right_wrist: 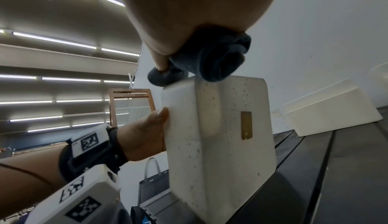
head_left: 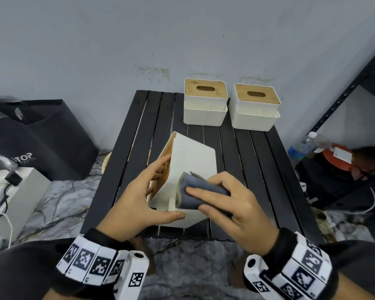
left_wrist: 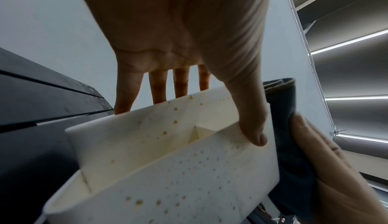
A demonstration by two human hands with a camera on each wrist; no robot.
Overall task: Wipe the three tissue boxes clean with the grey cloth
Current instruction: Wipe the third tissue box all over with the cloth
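From the head camera, you have one box [head_left: 188, 169] tipped on its side over the near part of the black slatted table [head_left: 268, 169], its white plastic face turned up and peppered with small brown specks. Its wooden lid faces your left hand [head_left: 136, 202], which grips the box: fingers lie across the lid side, thumb hooks along the near edge. Your right hand [head_left: 232, 204] pinches the folded grey cloth [head_left: 199, 191], thumb on top and fingers curled beneath, and holds it against the near right part of the speckled face. The cloth is blue-grey with a paler hem. Behind the tipped box, at the table's far edge by the wall, two more boxes [head_left: 205, 105] [head_left: 255, 107] stand upright side by side, white bodies with wooden lids and oval slots.

From the left wrist, your left hand [left_wrist: 178, 45] spreads over the box [left_wrist: 189, 169]; four fingers go behind its far side and the thumb presses its rim. Yellowish-brown dots scatter over the white walls and into the stepped ledge. The cloth [left_wrist: 287, 128] stands against the box's right edge under your right hand [left_wrist: 335, 177].

From the right wrist, your right hand [right_wrist: 189, 20] bunches the cloth [right_wrist: 212, 58] on the box's [right_wrist: 220, 136] top corner. The box rests one edge on the table [right_wrist: 335, 169]; its base carries fine specks and a small yellowish rectangular mark. Your left hand [right_wrist: 144, 136] clasps its left side.
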